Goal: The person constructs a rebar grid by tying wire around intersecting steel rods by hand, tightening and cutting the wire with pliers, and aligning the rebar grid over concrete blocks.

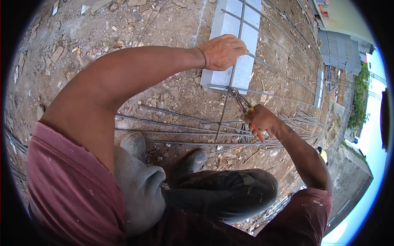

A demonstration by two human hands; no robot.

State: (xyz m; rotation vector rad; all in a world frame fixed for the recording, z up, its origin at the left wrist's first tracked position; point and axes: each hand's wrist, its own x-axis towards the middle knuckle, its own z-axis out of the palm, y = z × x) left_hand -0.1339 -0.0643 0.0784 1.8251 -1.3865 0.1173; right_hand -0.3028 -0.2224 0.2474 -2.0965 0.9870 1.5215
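Note:
My left hand (225, 52) is closed over the steel rods where a long rod (242, 18) meets a crossing rod (279, 70), above a pale flat block (223, 37). Below it, my right hand (262, 119) grips pincers (243, 102) with red handles. Their jaws touch the joint between the long rod and a lower crossing rod (266, 94), at the near end of the block. Any wire at the jaws is too small to make out. My left fingertips are partly hidden by the hand.
Loose rods (180, 133) lie across the dirt in front of my shoes (196, 160). Parallel rods run right to another pale block (319, 88). Rubble (57, 53) covers the ground at left. Grey sheets (338, 49) and a wall (349, 184) stand at right.

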